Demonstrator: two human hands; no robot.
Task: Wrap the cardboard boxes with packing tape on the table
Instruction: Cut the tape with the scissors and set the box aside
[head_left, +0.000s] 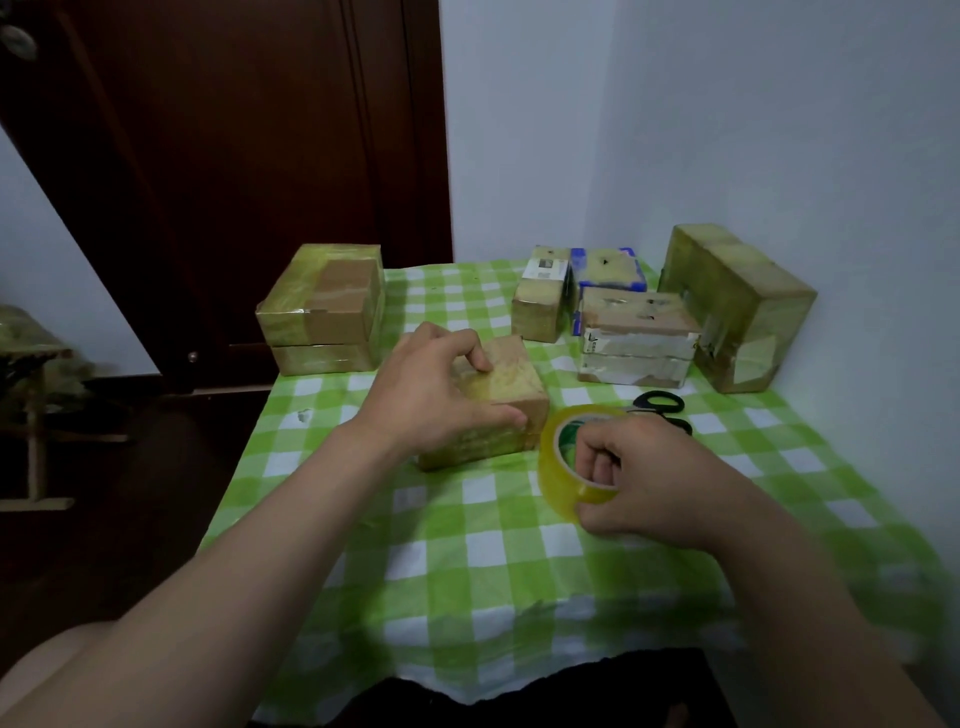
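Box in hand: small cardboard box (511, 382), centre of frame on the worktop (467, 545). Top and near face already look glossy with yellowish tape.
Left hand (436, 395): curled over the box, fingers on top, thumb on the near right face. It grips the box and pins it down.
Right hand (649, 483): lower right of the box, holding the tape roll (548, 462), fingers hooked through the core.
Tape roll: up on edge, just beside the box's near right corner. Can't tell if it touches.
Step, my read: you're laying a band of tape on this box.
Doing it well: press down with the left hand so the box doesn't skid on the cloth. Thumb the free end flat onto a face, pull the roll taut over the edge and keep the band square. Turn the box rather than reaching round it, and overlap the seams.
Scissors (660, 402): black handles just behind the right hand, in reach for the cut.
Other boxes: two-high stack (327, 312) at left, cluster of small boxes (639, 317) back centre, large box (737, 306) upper right by the wall. All show tape.
Hidden or unclear: the tape's free end isn't visible, so I can't say whether a strand runs to the box. The box's left and far faces are behind your hand, the scissor blades behind the right hand. The lower frame is blurred.
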